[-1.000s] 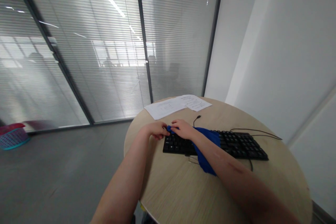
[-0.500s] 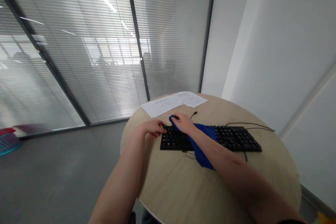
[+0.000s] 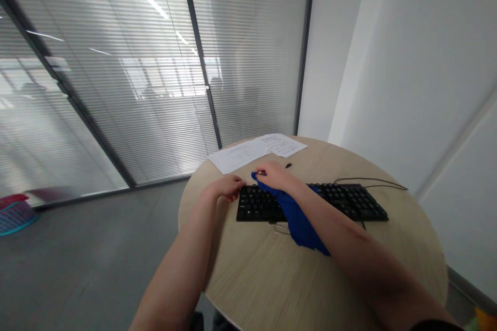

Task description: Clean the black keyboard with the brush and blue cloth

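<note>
A black keyboard [image 3: 259, 206] lies across the round wooden table. My left hand [image 3: 228, 186] is at its upper left corner, fingers curled against the edge as if gripping it; the fingertips are partly hidden. Over the keyboard's back edge, my right hand [image 3: 273, 173] pinches a blue cloth [image 3: 301, 225] by one end. The cloth hangs down under my right forearm, across the middle keys and onto the table in front. My forearm and the cloth hide part of the keys.
White printed papers [image 3: 244, 155] lie at the back of the round table [image 3: 264, 274]. A thin cable [image 3: 373, 182] loops behind the keyboard to the right, and a small black plug [image 3: 288, 165] rests behind it. Glass partitions with blinds stand beyond. A blue and red basket [image 3: 17, 214] sits on the floor.
My right hand has shifted slightly right and up with the cloth, and its wrist has lifted. The cloth has slid a little toward me. My left hand stays at the keyboard's corner.
</note>
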The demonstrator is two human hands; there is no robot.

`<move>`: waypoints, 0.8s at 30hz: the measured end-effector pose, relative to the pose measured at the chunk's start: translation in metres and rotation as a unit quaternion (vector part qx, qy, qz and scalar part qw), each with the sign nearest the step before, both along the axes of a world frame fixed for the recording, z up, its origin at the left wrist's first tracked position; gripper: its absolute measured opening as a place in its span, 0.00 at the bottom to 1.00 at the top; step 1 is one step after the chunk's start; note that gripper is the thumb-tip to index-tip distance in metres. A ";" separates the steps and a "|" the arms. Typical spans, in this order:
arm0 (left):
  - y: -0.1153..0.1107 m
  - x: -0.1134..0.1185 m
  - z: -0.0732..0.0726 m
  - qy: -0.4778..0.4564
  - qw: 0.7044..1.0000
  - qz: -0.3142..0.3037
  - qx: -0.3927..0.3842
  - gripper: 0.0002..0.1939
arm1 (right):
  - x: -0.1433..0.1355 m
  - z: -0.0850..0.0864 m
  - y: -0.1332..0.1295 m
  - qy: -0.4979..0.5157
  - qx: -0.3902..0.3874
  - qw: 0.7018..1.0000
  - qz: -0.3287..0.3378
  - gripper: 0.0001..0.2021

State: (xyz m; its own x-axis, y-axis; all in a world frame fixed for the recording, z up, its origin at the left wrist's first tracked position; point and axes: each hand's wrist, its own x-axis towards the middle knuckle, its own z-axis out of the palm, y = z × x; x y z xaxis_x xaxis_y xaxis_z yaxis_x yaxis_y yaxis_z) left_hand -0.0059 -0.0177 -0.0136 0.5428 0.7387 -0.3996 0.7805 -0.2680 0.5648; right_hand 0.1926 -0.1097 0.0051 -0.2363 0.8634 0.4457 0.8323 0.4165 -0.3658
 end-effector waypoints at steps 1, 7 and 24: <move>0.000 0.001 -0.001 0.001 1.000 0.000 0.004 0.15 | -0.001 -0.006 0.000 -0.030 -0.012 0.999 0.007 0.10; 0.004 0.005 -0.009 -0.010 1.000 -0.003 0.009 0.15 | -0.001 -0.030 0.000 -0.086 -0.059 0.995 0.002 0.12; -0.009 0.011 -0.001 0.007 1.000 0.006 0.025 0.15 | 0.001 -0.044 0.008 -0.087 -0.052 0.995 -0.025 0.13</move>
